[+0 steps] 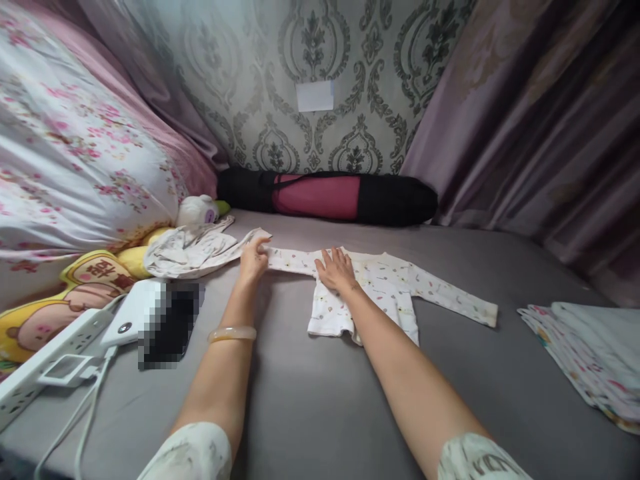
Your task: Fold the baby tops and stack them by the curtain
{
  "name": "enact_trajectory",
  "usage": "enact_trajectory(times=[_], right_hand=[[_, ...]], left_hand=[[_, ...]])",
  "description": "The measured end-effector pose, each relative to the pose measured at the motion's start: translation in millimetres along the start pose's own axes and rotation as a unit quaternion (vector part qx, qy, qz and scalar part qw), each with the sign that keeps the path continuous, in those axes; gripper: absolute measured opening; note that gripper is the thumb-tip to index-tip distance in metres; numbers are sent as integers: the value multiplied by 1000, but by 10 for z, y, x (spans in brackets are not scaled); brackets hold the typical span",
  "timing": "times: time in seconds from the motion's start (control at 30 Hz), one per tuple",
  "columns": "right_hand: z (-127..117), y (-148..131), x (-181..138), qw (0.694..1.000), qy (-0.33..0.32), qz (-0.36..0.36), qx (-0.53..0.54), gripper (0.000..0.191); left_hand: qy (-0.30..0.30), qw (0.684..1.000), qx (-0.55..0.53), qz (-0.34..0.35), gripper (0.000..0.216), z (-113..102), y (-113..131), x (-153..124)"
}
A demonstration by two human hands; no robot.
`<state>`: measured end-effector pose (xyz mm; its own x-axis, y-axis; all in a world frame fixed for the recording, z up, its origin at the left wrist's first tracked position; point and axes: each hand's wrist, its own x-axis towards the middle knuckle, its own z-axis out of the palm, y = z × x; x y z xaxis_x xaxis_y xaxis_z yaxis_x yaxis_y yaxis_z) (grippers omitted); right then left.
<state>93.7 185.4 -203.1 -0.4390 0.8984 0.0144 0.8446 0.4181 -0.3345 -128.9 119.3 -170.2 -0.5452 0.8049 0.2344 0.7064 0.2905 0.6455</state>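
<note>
A small white patterned long-sleeved baby top [385, 287] lies spread flat on the grey sheet [320, 400]. My left hand [253, 259] pinches the end of its left sleeve, pulled out straight; a pale bangle sits on that wrist. Fingers spread, my right hand [336, 270] presses flat on the top's shoulder near the collar. The top's other sleeve stretches out to the right.
A crumpled pale garment [193, 250] lies left of my left hand, beside a soft toy [197, 210] and yellow cushion [75, 287]. A white power strip [55, 353] with cables sits at the left. Folded cloths [590, 353] lie at right. A black-and-pink rolled bag [327, 197] lines the wall.
</note>
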Motion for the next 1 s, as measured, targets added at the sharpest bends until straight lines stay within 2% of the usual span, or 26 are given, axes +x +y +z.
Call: enact_trajectory(times=[0.17,0.27,0.37,0.47,0.57,0.6,0.67,0.77,0.87,1.0], right_hand=[[10,-26,-44,1000,15,-4,-23,62],[38,-16,-53,999,25,-7,-26,61],[56,-13,-47,999,31,-9,-23,61],[7,-4,-10,1000,7,-12,0,64],[-143,75,4,996,-23,-13,87,65],[-210,131,-17,991,-7,-3,136,62],[-350,299,-123,972,68,14,224,56],[-543,674,-445,949,154,51,271,45],[-679,1096,-872,938,178,117,272,36],[-749,1465,-1387,950,106,179,231,25]], left_hand=[[-23,997,76,-10,36,196,-227,-33],[-9,992,122,-5,37,303,-297,-80],[27,989,147,0,36,368,-298,-135],[87,988,122,-29,30,369,-263,-160],[140,984,83,-68,31,304,-239,-151],[147,984,71,-76,31,274,-237,-149],[149,984,57,-81,30,207,-233,-157],[147,985,69,-51,30,114,-184,-226],[90,989,115,-19,30,42,-35,-374],[-97,983,154,26,28,11,267,-678]])
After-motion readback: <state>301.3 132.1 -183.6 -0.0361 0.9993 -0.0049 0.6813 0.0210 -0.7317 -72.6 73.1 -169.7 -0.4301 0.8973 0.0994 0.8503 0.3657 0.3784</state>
